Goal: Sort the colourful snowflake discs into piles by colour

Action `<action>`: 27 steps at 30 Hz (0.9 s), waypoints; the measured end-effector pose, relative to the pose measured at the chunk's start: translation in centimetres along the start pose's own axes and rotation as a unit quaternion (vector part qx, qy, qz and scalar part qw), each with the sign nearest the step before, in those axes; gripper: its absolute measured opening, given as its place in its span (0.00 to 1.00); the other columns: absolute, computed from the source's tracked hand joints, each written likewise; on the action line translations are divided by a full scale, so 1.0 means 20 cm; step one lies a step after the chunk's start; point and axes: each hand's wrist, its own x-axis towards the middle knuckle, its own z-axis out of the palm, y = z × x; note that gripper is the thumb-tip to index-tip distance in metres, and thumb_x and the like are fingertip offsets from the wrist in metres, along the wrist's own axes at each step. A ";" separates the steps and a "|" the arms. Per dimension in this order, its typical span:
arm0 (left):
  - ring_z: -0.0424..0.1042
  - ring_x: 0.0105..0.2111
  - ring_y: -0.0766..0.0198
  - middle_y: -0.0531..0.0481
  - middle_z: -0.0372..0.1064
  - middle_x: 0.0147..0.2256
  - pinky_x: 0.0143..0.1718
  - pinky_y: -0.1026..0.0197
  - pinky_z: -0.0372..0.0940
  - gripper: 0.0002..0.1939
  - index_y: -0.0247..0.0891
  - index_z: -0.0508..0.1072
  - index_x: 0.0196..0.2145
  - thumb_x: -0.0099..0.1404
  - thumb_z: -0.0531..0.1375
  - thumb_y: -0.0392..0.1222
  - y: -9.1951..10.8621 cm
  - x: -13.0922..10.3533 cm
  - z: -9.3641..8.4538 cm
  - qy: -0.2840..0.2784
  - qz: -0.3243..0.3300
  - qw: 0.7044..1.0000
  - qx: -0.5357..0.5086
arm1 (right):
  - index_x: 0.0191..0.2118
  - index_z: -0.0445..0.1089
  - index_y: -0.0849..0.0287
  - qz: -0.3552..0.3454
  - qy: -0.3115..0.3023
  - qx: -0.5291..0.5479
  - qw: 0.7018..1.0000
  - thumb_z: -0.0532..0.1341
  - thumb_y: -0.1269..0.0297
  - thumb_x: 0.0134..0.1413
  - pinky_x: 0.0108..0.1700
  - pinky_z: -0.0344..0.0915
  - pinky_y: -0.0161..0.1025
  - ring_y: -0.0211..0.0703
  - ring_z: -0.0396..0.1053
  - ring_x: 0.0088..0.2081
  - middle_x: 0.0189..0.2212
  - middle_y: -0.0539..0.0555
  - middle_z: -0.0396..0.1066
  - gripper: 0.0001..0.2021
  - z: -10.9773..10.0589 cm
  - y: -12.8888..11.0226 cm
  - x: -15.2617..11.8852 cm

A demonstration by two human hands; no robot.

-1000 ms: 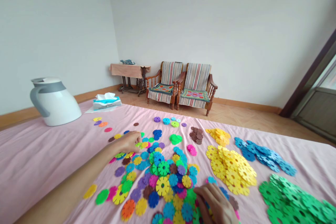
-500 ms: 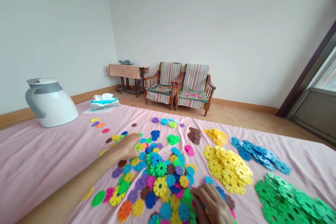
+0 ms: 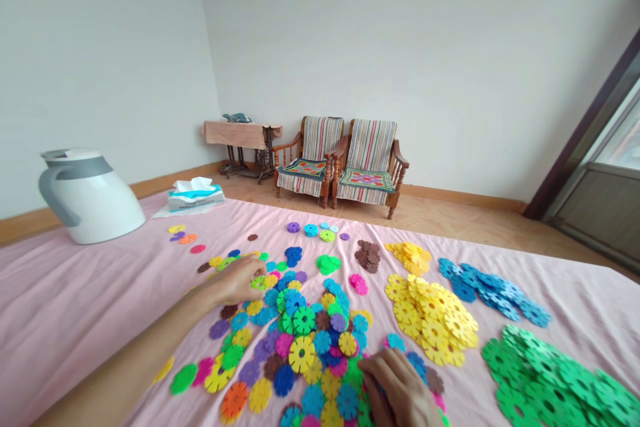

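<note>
Left hand (image 3: pixel 241 280): fingers bent down at the far left of the mixed discs (image 3: pixel 303 353); 1 yellow-green disc (image 3: pixel 259 283) lies at the fingertips, and whether they pinch it cannot be told.
Right hand (image 3: pixel 401 385): fingers curled close together over the near right edge of the mixed discs; fingertips hidden, hold cannot be told.
Disc spread: slotted, many-coloured, overlapping between the 2 hands.
Large yellow heap (image 3: pixel 435 325): just beyond the right hand; green heap (image 3: pixel 555 377) to that hand's right, blue heap (image 3: pixel 493 290) farther off.
White jug (image 3: pixel 105 207): beyond the left hand, leftward.
</note>
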 end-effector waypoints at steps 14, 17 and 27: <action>0.70 0.32 0.52 0.47 0.68 0.31 0.31 0.59 0.58 0.11 0.40 0.64 0.26 0.44 0.62 0.44 0.08 0.01 0.02 0.017 -0.044 0.997 0.065 | 0.38 0.67 0.56 0.013 -0.015 0.008 1.000 0.50 0.67 0.67 0.36 0.67 0.34 0.40 0.69 0.31 0.28 0.51 0.69 0.10 0.01 0.00 -0.02; 0.71 0.33 0.52 0.47 0.69 0.31 0.32 0.59 0.59 0.10 0.41 0.64 0.26 0.47 0.61 0.44 0.08 -0.01 -0.03 0.043 -0.063 0.995 0.059 | 0.38 0.66 0.55 0.025 -0.020 0.011 0.999 0.50 0.67 0.67 0.36 0.66 0.35 0.40 0.69 0.32 0.28 0.51 0.68 0.09 0.02 0.00 -0.02; 0.72 0.38 0.56 0.49 0.73 0.36 0.38 0.61 0.63 0.12 0.39 0.69 0.32 0.47 0.61 0.39 0.33 0.40 -0.12 0.088 0.001 0.995 0.041 | 0.35 0.65 0.55 0.015 0.007 0.012 1.000 0.49 0.68 0.67 0.34 0.64 0.33 0.40 0.67 0.30 0.26 0.50 0.66 0.10 0.06 0.02 -0.03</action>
